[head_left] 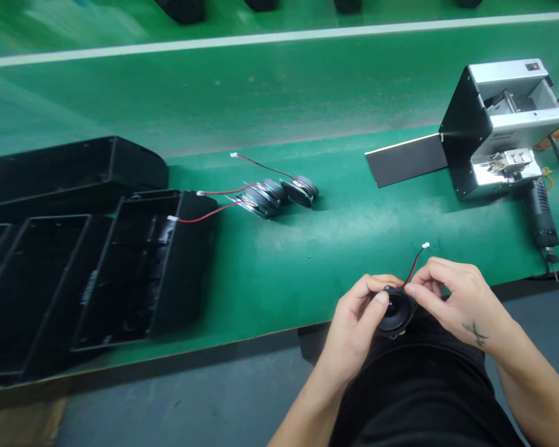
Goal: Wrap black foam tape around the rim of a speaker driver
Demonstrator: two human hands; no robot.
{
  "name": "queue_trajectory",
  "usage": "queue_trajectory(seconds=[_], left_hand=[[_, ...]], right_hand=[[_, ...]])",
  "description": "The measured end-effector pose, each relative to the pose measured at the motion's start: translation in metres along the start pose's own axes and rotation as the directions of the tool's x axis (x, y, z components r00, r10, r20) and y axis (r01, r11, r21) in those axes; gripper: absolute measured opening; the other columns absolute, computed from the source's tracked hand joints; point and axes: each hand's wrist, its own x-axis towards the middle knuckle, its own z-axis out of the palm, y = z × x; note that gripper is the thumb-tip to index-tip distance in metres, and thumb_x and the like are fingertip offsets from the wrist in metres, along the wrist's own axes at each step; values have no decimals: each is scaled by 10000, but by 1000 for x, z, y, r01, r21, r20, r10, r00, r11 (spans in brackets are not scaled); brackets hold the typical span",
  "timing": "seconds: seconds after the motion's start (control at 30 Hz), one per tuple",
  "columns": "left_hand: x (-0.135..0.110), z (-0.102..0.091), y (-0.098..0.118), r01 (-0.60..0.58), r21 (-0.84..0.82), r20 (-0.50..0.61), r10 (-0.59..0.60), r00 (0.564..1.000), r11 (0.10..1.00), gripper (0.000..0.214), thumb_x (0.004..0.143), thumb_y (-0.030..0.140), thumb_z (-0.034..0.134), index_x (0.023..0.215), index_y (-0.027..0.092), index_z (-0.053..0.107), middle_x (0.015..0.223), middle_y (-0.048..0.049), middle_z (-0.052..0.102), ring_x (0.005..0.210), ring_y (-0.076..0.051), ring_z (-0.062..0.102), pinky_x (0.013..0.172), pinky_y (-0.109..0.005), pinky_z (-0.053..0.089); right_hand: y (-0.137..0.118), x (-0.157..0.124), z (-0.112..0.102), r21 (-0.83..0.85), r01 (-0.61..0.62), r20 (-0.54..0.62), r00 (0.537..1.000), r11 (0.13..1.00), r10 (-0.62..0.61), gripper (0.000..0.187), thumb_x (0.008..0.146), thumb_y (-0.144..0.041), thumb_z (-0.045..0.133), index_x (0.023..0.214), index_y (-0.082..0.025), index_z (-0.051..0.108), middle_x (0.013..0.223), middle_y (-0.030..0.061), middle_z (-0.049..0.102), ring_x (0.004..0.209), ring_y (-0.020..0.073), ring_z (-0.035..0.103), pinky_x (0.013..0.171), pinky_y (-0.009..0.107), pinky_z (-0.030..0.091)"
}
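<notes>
My left hand [361, 316] is closed on a round black speaker driver [395, 315] at the front edge of the green bench, its thumb on the face. At the driver's upper right rim, my right hand [451, 292] pinches with thumb and forefinger, close to where a red and black wire [414, 264] comes out. That wire ends in a white connector [425, 245] pointing away from me. Whether the right fingertips grip the rim or the wire is hard to see. Several more speaker drivers [265, 195] lie in the middle of the bench with their leads stretched left.
Open black speaker cabinets [125, 267] crowd the bench's left side, with a long black box [74, 167] behind them. On the right stands a silver and black machine [503, 130] with a dark flat plate [407, 161] jutting left. Below it hangs a black cylindrical tool [541, 214].
</notes>
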Motion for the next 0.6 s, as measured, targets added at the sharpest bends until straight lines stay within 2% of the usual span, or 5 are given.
queue_trajectory(seconds=[0.37,0.6], left_hand=[[0,5,-7,-17,-84,-68,12,998,996,313,887,490,823,855,204,699,1026,-38,741,982,-177,686,905,-259,521],[0,6,-10,-23,-103,-105,12,994,994,300,863,468,853,840,209,705,1015,-20,734,974,-160,677,904,-245,510]], right_hand=[[1,-3,7,38,38,-51,998,999,-36,258,1019,-270,607,772,-195,615,669,-33,585,557,97,493,558,233,416],[4,-6,13,60,76,-87,994,995,-71,250,1022,-255,614,788,-172,632,684,-36,573,552,76,470,549,229,397]])
